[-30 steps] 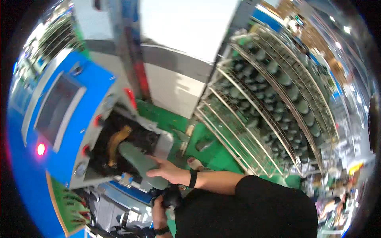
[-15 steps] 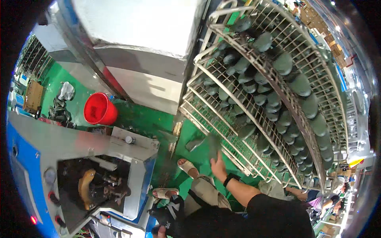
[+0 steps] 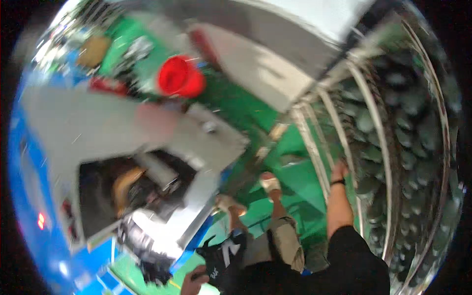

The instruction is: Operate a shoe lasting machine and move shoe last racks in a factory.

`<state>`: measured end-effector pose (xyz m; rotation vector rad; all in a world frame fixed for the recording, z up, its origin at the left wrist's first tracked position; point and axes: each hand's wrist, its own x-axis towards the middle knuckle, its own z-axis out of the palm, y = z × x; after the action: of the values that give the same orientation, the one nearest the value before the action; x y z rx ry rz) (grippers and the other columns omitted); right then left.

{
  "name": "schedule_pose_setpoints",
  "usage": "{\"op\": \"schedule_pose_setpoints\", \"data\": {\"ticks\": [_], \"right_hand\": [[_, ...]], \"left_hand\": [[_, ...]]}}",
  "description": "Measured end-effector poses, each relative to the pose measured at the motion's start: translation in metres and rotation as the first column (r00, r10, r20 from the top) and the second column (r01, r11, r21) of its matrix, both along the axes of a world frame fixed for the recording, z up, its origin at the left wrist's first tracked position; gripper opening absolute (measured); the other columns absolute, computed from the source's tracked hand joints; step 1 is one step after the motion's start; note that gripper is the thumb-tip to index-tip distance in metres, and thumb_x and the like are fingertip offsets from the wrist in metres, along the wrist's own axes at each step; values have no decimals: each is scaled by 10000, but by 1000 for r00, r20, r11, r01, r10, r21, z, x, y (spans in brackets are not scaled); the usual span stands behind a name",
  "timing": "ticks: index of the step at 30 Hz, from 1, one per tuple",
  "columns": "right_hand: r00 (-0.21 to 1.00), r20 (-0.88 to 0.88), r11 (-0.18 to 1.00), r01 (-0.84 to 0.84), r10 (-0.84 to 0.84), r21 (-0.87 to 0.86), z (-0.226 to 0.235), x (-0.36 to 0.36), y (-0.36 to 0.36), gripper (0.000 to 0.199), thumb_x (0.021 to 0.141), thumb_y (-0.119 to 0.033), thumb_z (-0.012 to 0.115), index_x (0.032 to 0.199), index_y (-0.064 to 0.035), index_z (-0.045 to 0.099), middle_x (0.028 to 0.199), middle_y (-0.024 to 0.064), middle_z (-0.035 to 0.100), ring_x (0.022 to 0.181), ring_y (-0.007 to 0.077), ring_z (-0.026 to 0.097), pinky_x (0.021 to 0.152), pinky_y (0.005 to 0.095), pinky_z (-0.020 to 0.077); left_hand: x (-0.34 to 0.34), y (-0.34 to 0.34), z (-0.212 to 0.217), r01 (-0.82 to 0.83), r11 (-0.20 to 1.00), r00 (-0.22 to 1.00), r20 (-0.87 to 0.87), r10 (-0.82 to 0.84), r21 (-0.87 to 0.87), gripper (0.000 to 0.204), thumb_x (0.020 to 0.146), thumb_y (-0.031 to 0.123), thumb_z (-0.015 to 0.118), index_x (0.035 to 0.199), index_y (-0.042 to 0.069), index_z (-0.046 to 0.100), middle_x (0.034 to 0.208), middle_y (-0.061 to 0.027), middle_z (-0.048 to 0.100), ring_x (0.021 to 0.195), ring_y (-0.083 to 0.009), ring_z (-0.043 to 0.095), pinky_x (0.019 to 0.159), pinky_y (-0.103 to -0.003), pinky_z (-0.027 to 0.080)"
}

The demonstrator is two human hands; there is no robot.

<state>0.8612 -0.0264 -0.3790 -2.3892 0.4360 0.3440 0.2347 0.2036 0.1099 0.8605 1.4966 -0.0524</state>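
My right hand [image 3: 339, 170] reaches out beside the pale metal wire rack [image 3: 377, 123], close to its side rails. Motion blur smears its fingers, and I cannot make out whether it grips anything. Many dark grey-green, flat, rounded pieces [image 3: 415, 142] lie close together on the rack's shelves. At the lower edge, my left hand [image 3: 194, 281] is low by my body, its fingers curled round something dark that I cannot make out. A black cloth item [image 3: 222, 258] with white marks hangs just beside it.
A grey and blue machine [image 3: 64, 115] with a dark recess stands at the left. Beyond it sits a red bucket [image 3: 179, 77] on the green floor [image 3: 236, 93]. A dark flat piece [image 3: 291, 159] lies on the floor near the rack's foot. A cardboard box [image 3: 94, 51] is farther back.
The view has swung, bringing the rack closer on the right and more of the machine into sight. My right hand, earlier out in front with a blurred dark flat piece, is now at the rack's rails.
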Motion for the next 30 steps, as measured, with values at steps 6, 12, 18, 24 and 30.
{"op": "schedule_pose_setpoints", "data": {"ticks": [6,12,18,24,30], "right_hand": [[885,26,779,-423,465,463,99,-145,93,374,1024,-216,554,1280,54,587,1087,119,694,930,172,661,804,322,540],[504,243,218,-691,829,689,430,-385,297,299,1019,-107,545,1260,64,593,1171,130,673,1019,200,661,884,325,541],[-8,905,-356,-921,424,158,607,-479,420,321,1001,-41,493,1290,79,567,1325,212,600,1186,287,610,998,392,493],[-502,834,-309,-850,229,-427,663,-619,490,518,969,-197,539,1414,57,463,1523,244,403,1402,422,390,1164,533,265],[-645,665,36,-707,376,-706,628,-639,510,570,981,-434,498,1379,-28,543,1497,221,451,1399,383,406,1138,521,253]], "left_hand": [[-131,-9,29,-760,643,572,564,596,93,571,756,325,779,1204,25,589,1183,-133,645,1109,-269,638,933,-412,555],[-270,-40,-43,-856,321,512,573,640,406,134,782,129,712,809,32,623,1094,-91,653,1056,-202,609,913,-326,475],[-278,-20,-70,-974,-48,129,711,691,224,142,822,20,709,742,33,593,1104,-86,642,868,-142,575,831,-284,446],[-295,-23,-102,-221,440,687,-182,703,870,191,818,165,775,849,19,656,1217,-191,636,960,-311,658,887,-390,516],[-304,30,-39,78,982,831,-556,32,173,412,866,468,659,801,63,700,921,-215,701,882,-405,679,773,-489,550]]}}
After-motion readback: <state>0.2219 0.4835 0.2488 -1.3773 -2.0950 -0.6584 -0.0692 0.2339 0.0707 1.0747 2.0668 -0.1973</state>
